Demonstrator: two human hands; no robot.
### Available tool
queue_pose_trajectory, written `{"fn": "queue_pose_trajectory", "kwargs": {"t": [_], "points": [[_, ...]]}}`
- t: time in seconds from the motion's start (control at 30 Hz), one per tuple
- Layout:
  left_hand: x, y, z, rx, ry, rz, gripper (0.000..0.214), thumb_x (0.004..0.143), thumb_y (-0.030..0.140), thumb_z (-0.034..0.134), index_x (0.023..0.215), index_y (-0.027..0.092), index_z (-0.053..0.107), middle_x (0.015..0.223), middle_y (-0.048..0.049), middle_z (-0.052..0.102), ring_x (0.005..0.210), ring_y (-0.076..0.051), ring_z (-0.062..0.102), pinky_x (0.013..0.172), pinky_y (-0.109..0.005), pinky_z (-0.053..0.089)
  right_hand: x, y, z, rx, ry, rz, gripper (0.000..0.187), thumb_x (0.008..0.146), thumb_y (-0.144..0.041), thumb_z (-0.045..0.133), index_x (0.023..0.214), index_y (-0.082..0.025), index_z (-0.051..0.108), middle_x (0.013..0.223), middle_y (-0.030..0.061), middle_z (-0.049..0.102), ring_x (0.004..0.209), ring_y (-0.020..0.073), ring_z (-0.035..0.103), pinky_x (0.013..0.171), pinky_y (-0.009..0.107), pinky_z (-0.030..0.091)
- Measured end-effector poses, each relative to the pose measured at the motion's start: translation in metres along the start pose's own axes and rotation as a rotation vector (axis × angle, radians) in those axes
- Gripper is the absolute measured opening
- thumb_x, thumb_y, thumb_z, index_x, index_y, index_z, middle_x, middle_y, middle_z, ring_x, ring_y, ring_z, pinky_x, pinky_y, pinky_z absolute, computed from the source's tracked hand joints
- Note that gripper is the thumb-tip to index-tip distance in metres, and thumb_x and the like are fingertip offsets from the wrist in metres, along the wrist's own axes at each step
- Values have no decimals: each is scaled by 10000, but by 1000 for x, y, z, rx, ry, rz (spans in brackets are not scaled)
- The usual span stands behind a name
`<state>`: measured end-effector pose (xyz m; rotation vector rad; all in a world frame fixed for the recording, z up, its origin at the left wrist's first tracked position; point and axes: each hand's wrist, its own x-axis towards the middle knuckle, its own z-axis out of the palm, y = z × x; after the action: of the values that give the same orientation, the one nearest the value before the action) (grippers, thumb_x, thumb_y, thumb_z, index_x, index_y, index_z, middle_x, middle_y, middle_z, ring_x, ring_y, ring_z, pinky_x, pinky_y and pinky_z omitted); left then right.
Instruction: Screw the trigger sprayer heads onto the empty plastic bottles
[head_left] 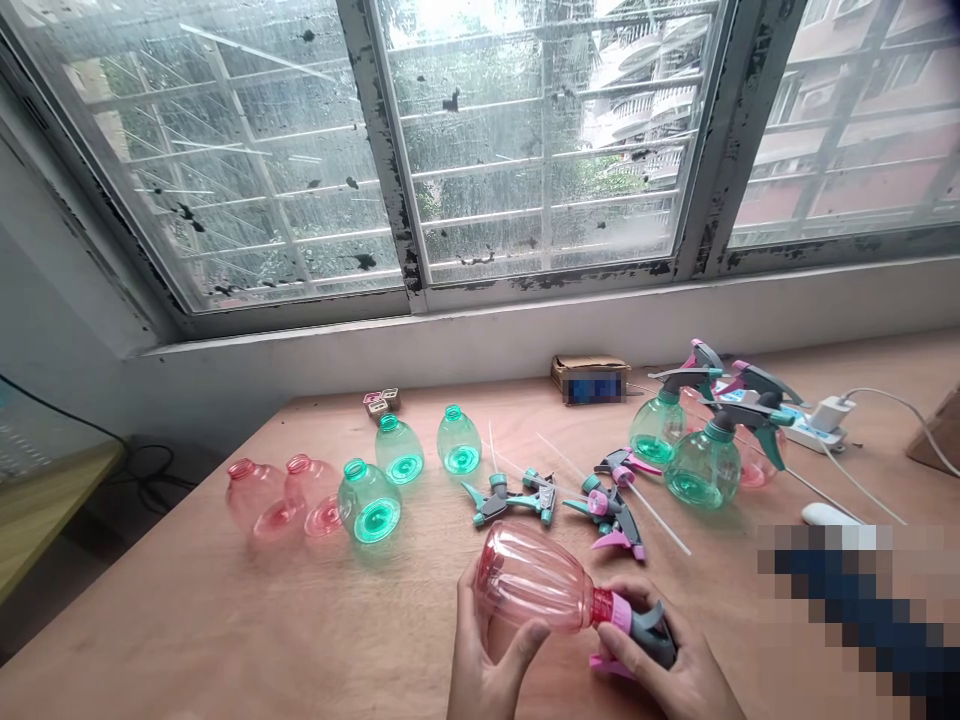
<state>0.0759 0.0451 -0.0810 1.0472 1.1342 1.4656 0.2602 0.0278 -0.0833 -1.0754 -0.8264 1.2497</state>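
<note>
A clear pink spray bottle (529, 580) lies tilted sideways between my hands, above the front of the table. My left hand (487, 645) wraps round its wide base end. At the neck, my right hand (667, 650) grips the grey and pink trigger sprayer head (651, 632), with its pink collar (620, 612) against the red threaded neck. Whether the collar is fully screwed down I cannot tell. Just beyond the bottle lie several loose sprayer heads, among them a teal and grey one (491, 500) and a pink and grey one (619, 525), with thin white tubes.
Open green bottles (375, 505) and pink bottles (255, 495) stand at the left. Bottles with sprayer heads (701, 470) stand at the right, near a power strip (817, 430) and a white mouse (825, 515). A cardboard box (590, 378) sits by the wall.
</note>
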Motion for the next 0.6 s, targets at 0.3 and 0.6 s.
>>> {"fn": "queue_pose_trajectory", "kwargs": {"t": [0.3,0.6], "points": [[0,7,1,60,-27,4,808,711,384,880,1432,263,537,1510,-107,602,1478,-328,460,1238,-442,352,3,-1,-1,29,40,-16,469,690,-545,948,969,-214,769,862,22,745,678,210,675,636,348,676],[-2,4,7,-15,-4,38,891,733,552,854,1475,220,490,1533,-157,555,1463,-372,469,1230,-448,349,0,4,1,-6,36,-4,513,666,-596,938,979,-227,768,850,26,755,690,230,696,656,371,687]]}}
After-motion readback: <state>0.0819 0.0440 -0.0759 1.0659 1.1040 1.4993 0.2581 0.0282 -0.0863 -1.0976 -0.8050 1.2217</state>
